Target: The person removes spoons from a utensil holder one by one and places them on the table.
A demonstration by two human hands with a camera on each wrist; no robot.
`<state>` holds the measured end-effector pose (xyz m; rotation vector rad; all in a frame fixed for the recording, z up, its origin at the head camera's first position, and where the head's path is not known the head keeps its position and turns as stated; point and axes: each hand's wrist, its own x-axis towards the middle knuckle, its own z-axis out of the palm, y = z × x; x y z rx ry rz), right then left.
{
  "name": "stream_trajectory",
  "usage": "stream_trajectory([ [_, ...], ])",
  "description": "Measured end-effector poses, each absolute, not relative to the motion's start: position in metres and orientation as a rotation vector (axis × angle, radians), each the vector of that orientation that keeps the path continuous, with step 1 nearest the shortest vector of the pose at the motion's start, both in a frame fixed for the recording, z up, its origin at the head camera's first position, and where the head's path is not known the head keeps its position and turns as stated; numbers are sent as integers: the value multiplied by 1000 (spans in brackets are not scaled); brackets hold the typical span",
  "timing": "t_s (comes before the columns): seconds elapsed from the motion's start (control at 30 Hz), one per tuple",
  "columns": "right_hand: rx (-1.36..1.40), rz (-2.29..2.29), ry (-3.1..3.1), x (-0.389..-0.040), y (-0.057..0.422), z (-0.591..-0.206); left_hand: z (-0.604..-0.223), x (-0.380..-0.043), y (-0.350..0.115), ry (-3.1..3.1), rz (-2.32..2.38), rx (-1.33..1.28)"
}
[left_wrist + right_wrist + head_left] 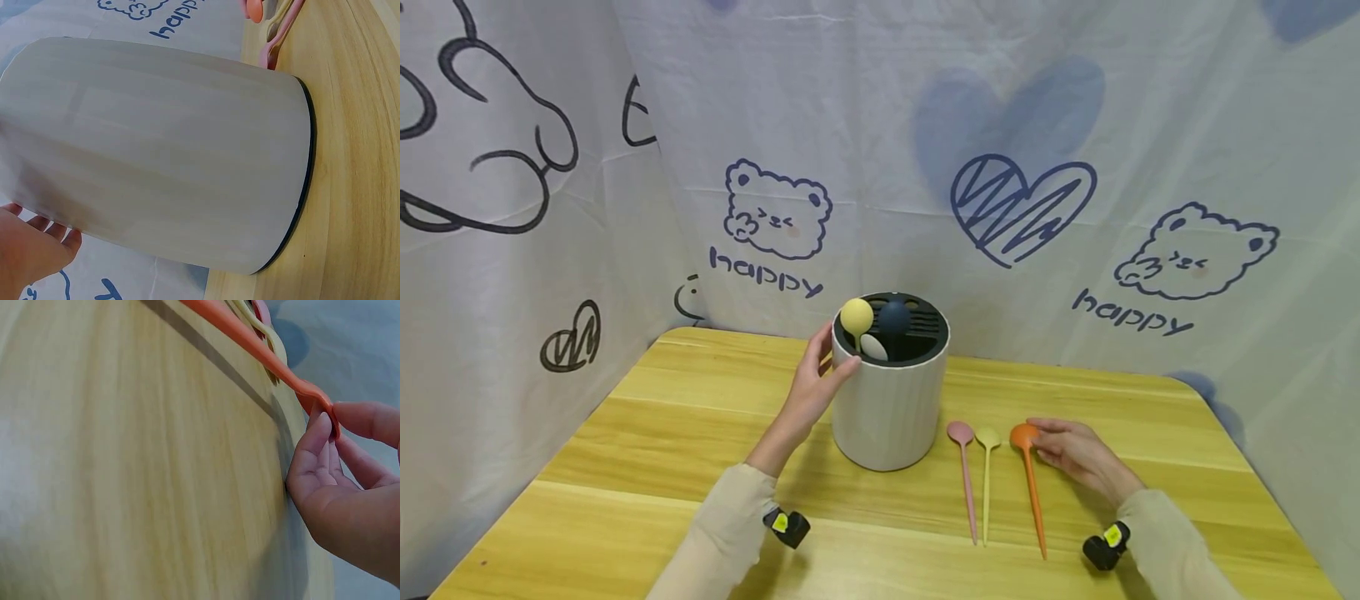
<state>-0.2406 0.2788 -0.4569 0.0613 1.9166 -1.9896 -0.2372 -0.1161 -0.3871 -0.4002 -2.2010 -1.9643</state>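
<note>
A white ribbed utensil holder (887,417) with a dark slotted top stands upright on the table. My left hand (812,379) grips its upper left side, thumb at the front rim and fingers around the side; the left wrist view shows those fingers (62,240) along the wall. My right hand (1078,454) pinches the bowl end of an orange spoon (1032,483), whose handle points toward me. In the right wrist view the thumb and fingers meet at the bowl's edge, and the orange handle (250,347) casts a shadow on the table.
Left of the orange spoon lie a pink spoon (967,475) and a pale yellow spoon (987,475), handles toward me. A yellow round-headed utensil (857,317), a dark blue one (894,317) and a white one (874,347) stand in the holder. A printed curtain (895,217) hangs behind the wooden table (625,483).
</note>
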Motion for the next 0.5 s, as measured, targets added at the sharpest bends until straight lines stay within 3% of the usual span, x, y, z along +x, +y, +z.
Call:
stream_trajectory([
  [0.5,27,-1938,1953,-243,278,-463,-388,-236,-116,-2199,-1958,-401],
])
